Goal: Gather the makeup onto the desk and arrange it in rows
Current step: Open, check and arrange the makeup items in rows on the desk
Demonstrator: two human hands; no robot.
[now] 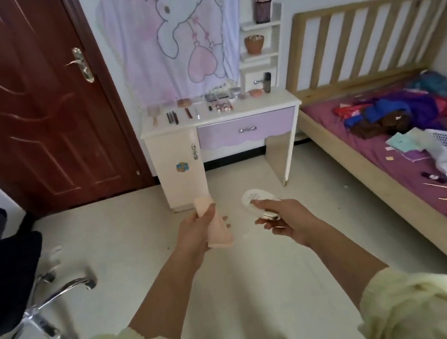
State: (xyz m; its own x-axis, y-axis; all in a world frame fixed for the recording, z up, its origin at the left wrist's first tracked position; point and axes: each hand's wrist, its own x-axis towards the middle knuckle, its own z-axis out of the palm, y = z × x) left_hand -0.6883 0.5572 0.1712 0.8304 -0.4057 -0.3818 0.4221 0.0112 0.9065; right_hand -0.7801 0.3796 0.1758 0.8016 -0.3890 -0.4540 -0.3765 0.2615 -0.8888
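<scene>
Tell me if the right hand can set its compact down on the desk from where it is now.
Probably not yet. The right hand holds the white compact out over open floor, and the desk stands well ahead across the room. Nothing blocks the path, so a few steps forward should do it.

office chair [3,277], door [23,97], cluttered bed [401,125]

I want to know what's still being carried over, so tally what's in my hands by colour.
Pink: 1, the box in the left hand
White: 1, the compact in the right hand
Total: 2
</scene>
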